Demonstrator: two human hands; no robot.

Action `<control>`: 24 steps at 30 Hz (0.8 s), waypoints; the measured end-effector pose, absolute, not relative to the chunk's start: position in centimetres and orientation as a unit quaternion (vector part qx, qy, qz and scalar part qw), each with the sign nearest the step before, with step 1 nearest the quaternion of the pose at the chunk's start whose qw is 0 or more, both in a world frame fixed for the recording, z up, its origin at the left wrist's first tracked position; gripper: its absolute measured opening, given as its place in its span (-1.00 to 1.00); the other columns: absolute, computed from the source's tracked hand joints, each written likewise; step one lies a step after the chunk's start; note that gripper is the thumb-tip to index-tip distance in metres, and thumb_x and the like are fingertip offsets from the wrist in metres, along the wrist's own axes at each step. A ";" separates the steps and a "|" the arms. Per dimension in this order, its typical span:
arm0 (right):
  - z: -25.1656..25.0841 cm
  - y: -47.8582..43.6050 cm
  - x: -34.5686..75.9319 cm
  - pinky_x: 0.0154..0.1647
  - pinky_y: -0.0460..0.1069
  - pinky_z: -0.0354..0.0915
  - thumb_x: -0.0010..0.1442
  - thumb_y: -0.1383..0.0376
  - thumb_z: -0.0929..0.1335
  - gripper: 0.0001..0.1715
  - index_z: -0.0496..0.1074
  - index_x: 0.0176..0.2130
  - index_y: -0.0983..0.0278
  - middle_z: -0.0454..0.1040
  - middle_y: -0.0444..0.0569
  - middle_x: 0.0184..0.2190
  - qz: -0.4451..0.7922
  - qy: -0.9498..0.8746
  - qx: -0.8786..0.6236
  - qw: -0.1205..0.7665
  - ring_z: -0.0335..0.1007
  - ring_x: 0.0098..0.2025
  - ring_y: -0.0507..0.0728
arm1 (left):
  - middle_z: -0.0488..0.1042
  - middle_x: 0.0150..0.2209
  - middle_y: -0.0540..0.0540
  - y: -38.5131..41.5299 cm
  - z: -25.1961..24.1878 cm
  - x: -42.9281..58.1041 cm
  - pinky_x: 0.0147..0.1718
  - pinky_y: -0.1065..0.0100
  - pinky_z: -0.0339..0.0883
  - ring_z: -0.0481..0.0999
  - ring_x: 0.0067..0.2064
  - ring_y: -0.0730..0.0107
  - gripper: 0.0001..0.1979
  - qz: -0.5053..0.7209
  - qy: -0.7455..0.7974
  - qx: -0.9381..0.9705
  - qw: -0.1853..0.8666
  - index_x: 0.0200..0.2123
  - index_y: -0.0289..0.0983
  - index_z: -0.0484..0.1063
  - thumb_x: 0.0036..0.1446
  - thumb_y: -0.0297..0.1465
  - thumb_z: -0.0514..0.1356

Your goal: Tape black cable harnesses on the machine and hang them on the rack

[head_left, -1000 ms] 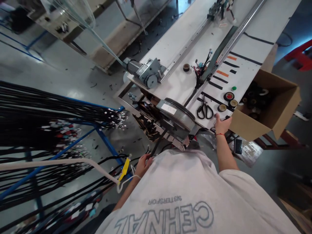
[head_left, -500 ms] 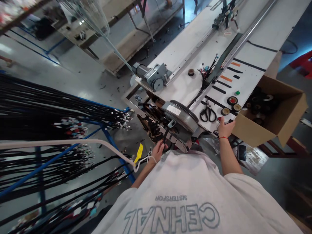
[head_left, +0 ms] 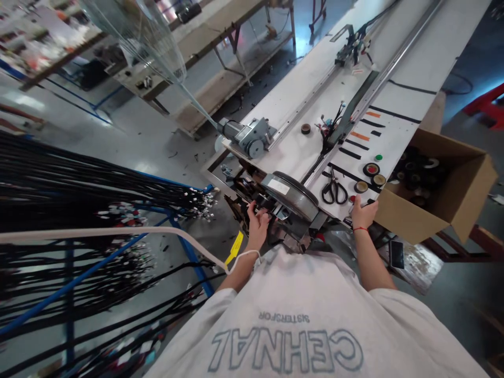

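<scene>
My left hand (head_left: pixel 258 223) is raised to the grey round machine head (head_left: pixel 293 193) at the near end of the long white bench (head_left: pixel 299 142). Its fingers are curled on a black cable end (head_left: pixel 263 211) at the machine's left side. A white cord (head_left: pixel 118 233) with a yellow tag (head_left: pixel 236 248) hangs from that wrist. My right hand (head_left: pixel 363 212) rests on the bench's near edge, close to a red button (head_left: pixel 353 199) and black scissors (head_left: pixel 334 191); its fingers are bent over the edge, and what they hold is hidden.
Tape rolls (head_left: pixel 370 169) and a green button (head_left: pixel 378 157) lie on the bench. An open cardboard box (head_left: pixel 437 178) of tape rolls stands at the right. Racks of black cable harnesses (head_left: pixel 79 184) on a blue frame (head_left: pixel 185 247) fill the left. A fan (head_left: pixel 137 31) stands behind.
My left hand has risen from beside my waist up to the machine head, carrying the black cable end. The right hand has stayed at the bench edge.
</scene>
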State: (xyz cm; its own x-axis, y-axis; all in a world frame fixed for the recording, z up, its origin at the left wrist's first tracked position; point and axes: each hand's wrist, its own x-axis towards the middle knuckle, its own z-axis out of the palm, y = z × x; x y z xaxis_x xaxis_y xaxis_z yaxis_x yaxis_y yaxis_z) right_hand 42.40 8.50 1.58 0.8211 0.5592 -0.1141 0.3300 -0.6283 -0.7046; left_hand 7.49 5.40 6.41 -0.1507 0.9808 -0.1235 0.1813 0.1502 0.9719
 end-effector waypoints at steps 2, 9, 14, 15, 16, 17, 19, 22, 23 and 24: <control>1.8 8.5 42.3 0.26 0.28 0.06 0.14 -0.12 0.28 0.01 0.08 0.27 0.55 0.19 0.46 0.21 0.165 -0.249 -0.888 0.348 0.11 0.26 0.47 | 0.45 0.01 -0.33 6.1 6.7 7.7 -0.21 0.24 0.52 0.59 -0.17 0.26 -0.13 0.453 0.618 0.476 0.432 0.34 -0.27 -0.28 0.22 0.09 0.04; 1.9 8.6 42.1 0.23 0.32 0.09 0.14 -0.15 0.28 0.01 0.09 0.27 0.52 0.20 0.47 0.20 0.171 -0.239 -0.892 0.345 0.13 0.24 0.49 | 0.50 -0.13 -0.19 7.2 8.0 7.2 -0.30 0.28 0.52 0.59 -0.37 0.32 -0.05 0.413 0.639 0.466 0.451 0.39 -0.23 -0.33 0.18 0.08 0.10; 2.1 8.8 42.1 0.21 0.31 0.11 0.06 -0.16 0.35 0.06 0.11 0.25 0.50 0.22 0.47 0.18 0.164 -0.231 -0.898 0.336 0.15 0.22 0.50 | 0.46 -0.32 -0.08 7.3 7.4 7.7 -0.42 0.33 0.45 0.53 -0.45 0.33 0.01 0.390 0.662 0.470 0.434 0.40 -0.28 -0.34 0.15 0.18 0.04; 2.1 8.9 42.1 0.21 0.30 0.12 0.05 -0.15 0.37 0.07 0.11 0.25 0.51 0.22 0.47 0.18 0.165 -0.233 -0.898 0.335 0.16 0.22 0.50 | 0.46 -0.35 -0.07 7.3 7.1 7.9 -0.45 0.33 0.43 0.50 -0.49 0.35 -0.01 0.381 0.659 0.468 0.450 0.39 -0.30 -0.33 0.16 0.19 -0.01; 2.2 8.9 42.1 0.21 0.30 0.12 0.05 -0.14 0.38 0.06 0.11 0.25 0.51 0.22 0.48 0.18 0.168 -0.236 -0.897 0.334 0.16 0.22 0.50 | 0.45 -0.38 -0.06 7.0 6.8 8.2 -0.47 0.33 0.40 0.47 -0.52 0.37 -0.02 0.365 0.651 0.468 0.473 0.38 -0.33 -0.28 0.16 0.21 -0.05; 2.2 8.8 42.2 0.21 0.29 0.13 0.06 -0.13 0.38 0.06 0.10 0.25 0.52 0.22 0.49 0.18 0.170 -0.238 -0.896 0.333 0.16 0.22 0.50 | 0.44 -0.40 -0.05 6.7 6.5 8.5 -0.48 0.33 0.38 0.45 -0.55 0.39 -0.04 0.341 0.637 0.477 0.500 0.35 -0.35 -0.18 0.14 0.21 -0.04; 2.1 8.8 42.3 0.19 0.27 0.14 0.08 -0.11 0.37 0.03 0.10 0.25 0.52 0.23 0.48 0.17 0.173 -0.242 -0.895 0.334 0.18 0.21 0.49 | 0.42 -0.46 -0.01 5.5 5.8 8.5 -0.48 0.33 0.35 0.40 -0.57 0.40 -0.15 0.283 0.608 0.518 0.531 0.20 -0.36 0.14 0.08 0.19 0.05; 1.9 8.8 42.4 0.18 0.23 0.16 0.10 -0.10 0.36 -0.02 0.13 0.23 0.52 0.26 0.46 0.15 0.175 -0.246 -0.894 0.331 0.19 0.20 0.47 | 0.37 -0.57 0.03 3.0 4.3 7.2 -0.45 0.35 0.30 0.38 -0.54 0.38 -0.43 0.229 0.608 0.577 0.495 -0.21 -0.32 0.40 -0.01 0.09 0.15; 1.9 8.8 42.4 0.17 0.22 0.16 0.11 -0.10 0.36 -0.02 0.14 0.23 0.52 0.27 0.46 0.15 0.177 -0.246 -0.895 0.328 0.19 0.21 0.47 | 0.35 -0.59 0.03 2.2 3.6 6.5 -0.46 0.35 0.29 0.37 -0.54 0.37 -0.48 0.221 0.622 0.577 0.480 -0.32 -0.30 0.40 -0.03 0.08 0.15; 1.8 8.8 42.4 0.17 0.20 0.16 0.11 -0.10 0.35 -0.02 0.13 0.23 0.52 0.26 0.46 0.16 0.179 -0.244 -0.896 0.324 0.19 0.21 0.46 | 0.34 -0.61 0.03 1.5 3.0 5.7 -0.47 0.36 0.26 0.36 -0.54 0.36 -0.52 0.205 0.635 0.575 0.474 -0.41 -0.28 0.38 -0.05 0.07 0.14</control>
State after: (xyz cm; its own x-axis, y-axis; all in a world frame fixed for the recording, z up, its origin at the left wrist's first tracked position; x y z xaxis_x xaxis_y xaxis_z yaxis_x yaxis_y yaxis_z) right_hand 42.45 8.79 1.85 0.8161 0.5545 -0.1629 0.3217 -0.6699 -0.6691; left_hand 5.67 1.49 2.96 0.1101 0.9241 -0.3660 0.5367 0.2547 0.8044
